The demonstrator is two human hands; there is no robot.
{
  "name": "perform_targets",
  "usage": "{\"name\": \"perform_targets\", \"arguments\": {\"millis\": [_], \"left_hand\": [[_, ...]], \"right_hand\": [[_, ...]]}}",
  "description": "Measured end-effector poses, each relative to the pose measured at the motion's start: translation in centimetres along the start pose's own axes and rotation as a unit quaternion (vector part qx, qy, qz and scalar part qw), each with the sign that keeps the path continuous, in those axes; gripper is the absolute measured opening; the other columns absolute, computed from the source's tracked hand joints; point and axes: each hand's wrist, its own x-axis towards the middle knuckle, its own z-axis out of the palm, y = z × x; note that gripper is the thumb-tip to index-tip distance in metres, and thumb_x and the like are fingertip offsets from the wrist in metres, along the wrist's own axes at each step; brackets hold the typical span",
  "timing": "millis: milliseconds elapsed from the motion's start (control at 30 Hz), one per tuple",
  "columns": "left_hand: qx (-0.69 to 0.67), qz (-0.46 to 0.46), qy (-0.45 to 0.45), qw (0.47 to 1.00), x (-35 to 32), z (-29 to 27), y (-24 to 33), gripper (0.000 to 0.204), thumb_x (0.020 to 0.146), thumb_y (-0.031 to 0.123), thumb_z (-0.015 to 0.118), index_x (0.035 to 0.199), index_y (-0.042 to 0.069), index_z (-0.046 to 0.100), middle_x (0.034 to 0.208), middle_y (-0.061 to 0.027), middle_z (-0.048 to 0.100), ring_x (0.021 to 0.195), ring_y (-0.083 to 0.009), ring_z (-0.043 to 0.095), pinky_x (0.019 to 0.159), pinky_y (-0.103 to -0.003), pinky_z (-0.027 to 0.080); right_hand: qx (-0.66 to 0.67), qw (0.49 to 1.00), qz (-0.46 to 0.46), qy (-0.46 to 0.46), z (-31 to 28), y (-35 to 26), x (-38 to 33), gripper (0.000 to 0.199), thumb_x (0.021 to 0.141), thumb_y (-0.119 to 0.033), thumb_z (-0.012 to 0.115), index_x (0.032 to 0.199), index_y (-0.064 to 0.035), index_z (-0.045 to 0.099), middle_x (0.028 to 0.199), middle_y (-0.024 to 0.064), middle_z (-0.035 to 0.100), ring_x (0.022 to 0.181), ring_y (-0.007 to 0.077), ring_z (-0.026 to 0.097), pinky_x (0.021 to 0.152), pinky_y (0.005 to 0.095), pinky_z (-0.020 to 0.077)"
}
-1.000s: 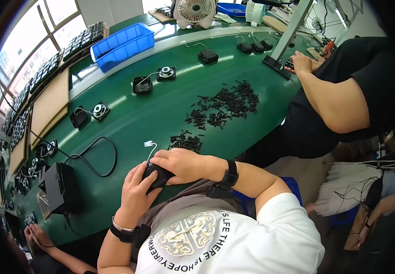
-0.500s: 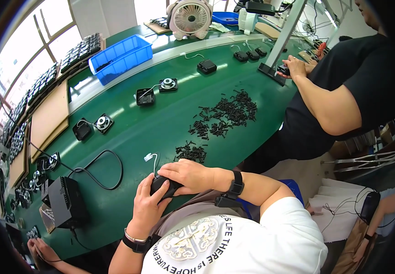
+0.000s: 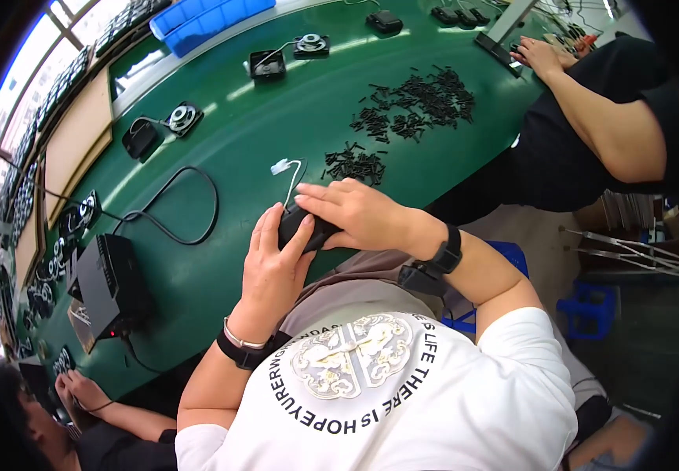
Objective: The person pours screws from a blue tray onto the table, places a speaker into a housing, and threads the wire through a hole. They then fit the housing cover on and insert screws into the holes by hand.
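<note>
Between my two hands, at the near edge of the green table (image 3: 198, 290), is a small black plastic speaker box (image 3: 295, 226). A white cable with a clear plug (image 3: 280, 166) sticks up from its far side. My left hand (image 3: 265, 255) grips the box from the left, with fingers along its side and thumb on its near face. Across the top and right side lies my right hand (image 3: 363, 213), its fingers closed on the box. Much of the box is hidden under my fingers. Just beyond it is a pile of small black screws or pins (image 3: 355, 165).
A larger heap of the same black pieces (image 3: 425, 102) lies farther right. Open speaker boxes with round drivers (image 3: 182, 118) stand at left and back. A black device box (image 3: 112, 282) and looped cable (image 3: 214, 200) are left. A blue bin (image 3: 214, 23) stands behind. Co-workers sit right and lower left.
The whole view has tilted down and shifted, so the table items sit higher. Both my hands still hold the speaker box in much the same grip.
</note>
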Motion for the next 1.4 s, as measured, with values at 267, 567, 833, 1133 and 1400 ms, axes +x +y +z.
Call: {"name": "perform_targets", "arguments": {"millis": [267, 567, 833, 1133, 1400], "left_hand": [[-0.028, -0.019, 0.022, 0.999, -0.5, 0.2, -0.5, 0.056, 0.067, 0.007, 0.080, 0.121, 0.016, 0.067, 0.132, -0.0232, 0.051, 0.119, -0.0411, 0.053, 0.096, -0.044, 0.049], [-0.057, -0.043, 0.037, 0.997, -0.3, 0.4, -0.5, 0.056, 0.062, 0.006, 0.083, 0.115, 0.018, 0.071, 0.130, -0.0200, 0.055, 0.118, -0.0378, 0.056, 0.095, -0.043, 0.051], [-0.060, -0.045, 0.035, 0.997, 0.0, 0.4, -0.4, 0.057, 0.062, 0.005, 0.083, 0.116, 0.019, 0.070, 0.130, -0.0205, 0.054, 0.117, -0.0380, 0.056, 0.095, -0.043, 0.051], [-0.073, -0.041, 0.037, 0.996, -0.1, 0.1, -0.4, 0.057, 0.062, 0.006, 0.082, 0.116, 0.018, 0.069, 0.129, -0.0216, 0.054, 0.116, -0.0385, 0.056, 0.095, -0.043, 0.051], [-0.067, -0.039, 0.037, 0.996, -0.1, 0.1, -0.3, 0.056, 0.063, 0.006, 0.082, 0.116, 0.018, 0.070, 0.129, -0.0216, 0.054, 0.116, -0.0387, 0.056, 0.093, -0.043, 0.052]], "right_hand": [[0.067, 0.973, 0.180, 0.131, -4.4, 3.4, -4.8, 0.016, 0.079, 0.002, 0.071, 0.094, -0.0011, 0.068, 0.089, 0.0097, 0.066, 0.075, 0.0215, 0.062, 0.067, 0.0290, 0.0502], [0.055, 0.980, 0.154, 0.115, -3.4, 3.4, -4.8, 0.013, 0.078, 0.001, 0.072, 0.090, -0.0019, 0.068, 0.084, 0.0086, 0.063, 0.071, 0.0199, 0.061, 0.063, 0.0290, 0.0493], [-0.070, 0.994, 0.067, 0.040, -3.1, 3.8, -3.3, 0.013, 0.079, -0.002, 0.071, 0.091, -0.0010, 0.065, 0.082, 0.0095, 0.061, 0.068, 0.0238, 0.060, 0.061, 0.0306, 0.0488], [0.412, 0.863, 0.281, 0.084, -2.2, 0.5, 0.3, 0.009, 0.086, -0.003, 0.065, 0.094, 0.0011, 0.063, 0.083, 0.0080, 0.062, 0.074, 0.0179, 0.062, 0.067, 0.0286, 0.0485], [0.211, 0.965, 0.147, 0.053, 0.3, 1.3, 2.9, 0.011, 0.087, -0.004, 0.066, 0.098, -0.0008, 0.065, 0.085, 0.0072, 0.061, 0.074, 0.0145, 0.059, 0.066, 0.0268, 0.0477]]}}
